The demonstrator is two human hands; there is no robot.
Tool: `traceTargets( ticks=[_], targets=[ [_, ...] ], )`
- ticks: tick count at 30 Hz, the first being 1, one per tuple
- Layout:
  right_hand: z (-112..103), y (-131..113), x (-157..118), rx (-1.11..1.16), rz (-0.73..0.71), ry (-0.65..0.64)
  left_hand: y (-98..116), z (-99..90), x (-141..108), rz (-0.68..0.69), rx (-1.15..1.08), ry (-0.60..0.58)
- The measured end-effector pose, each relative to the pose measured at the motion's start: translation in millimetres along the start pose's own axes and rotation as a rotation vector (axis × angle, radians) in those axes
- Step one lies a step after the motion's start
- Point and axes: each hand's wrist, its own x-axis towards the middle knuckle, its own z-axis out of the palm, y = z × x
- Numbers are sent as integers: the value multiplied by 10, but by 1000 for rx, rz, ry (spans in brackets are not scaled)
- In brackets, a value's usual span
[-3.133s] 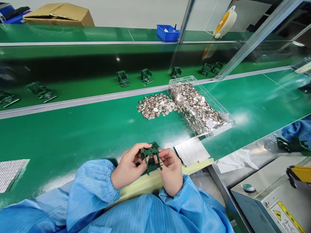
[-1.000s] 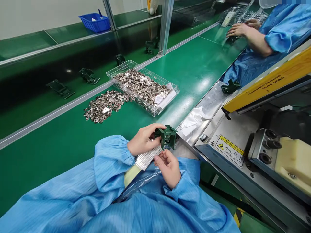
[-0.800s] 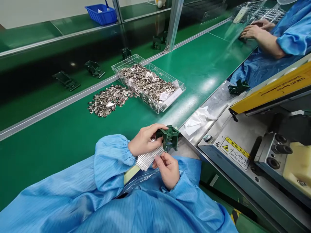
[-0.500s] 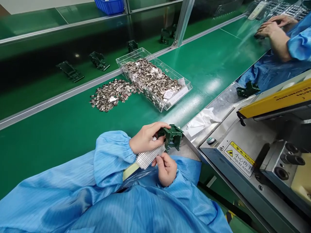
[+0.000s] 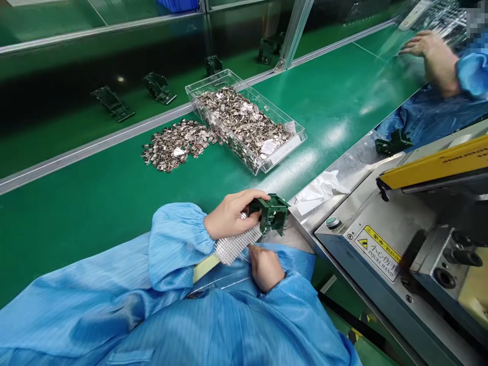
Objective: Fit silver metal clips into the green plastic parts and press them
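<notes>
Green bench (image 5: 95, 203) carries a clear tray (image 5: 295, 145) heaped with small metal parts, more spilled beside it (image 5: 173, 149), all within reach. Left hand (image 5: 231, 216) grips a dark green plastic fixture (image 5: 272, 213) at the bench edge, holding it steady above a gridded silver sheet (image 5: 234, 246). Right hand (image 5: 265, 267) pinches that sheet's near edge; whether it holds a part cannot be told.

Glossy green mat (image 5: 114, 203); shiny metal clips (image 5: 173, 147); clear plastic tray (image 5: 282, 152).

Left hand (image 5: 232, 213): lower centre of the frame, fingers curled in a grasp, thumb on top, blue sleeve gathered at the wrist. Right hand (image 5: 266, 267): just below it, knuckles up, fingers bent under, sleeve to the wrist.
</notes>
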Motion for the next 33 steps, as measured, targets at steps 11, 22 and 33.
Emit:
traceTargets(
  ticks=[11,22,33],
  targets=[
    [-748,-577,-118,278,-112,386,260,-84,-469,-439,-693,227],
    [-208,-982,367,506,-184,611,260,-35,-612,-308,-352,372],
    [-68,-1062,397,530,-137,653,268,-6,-654,-306,-301,392]
  ],
)
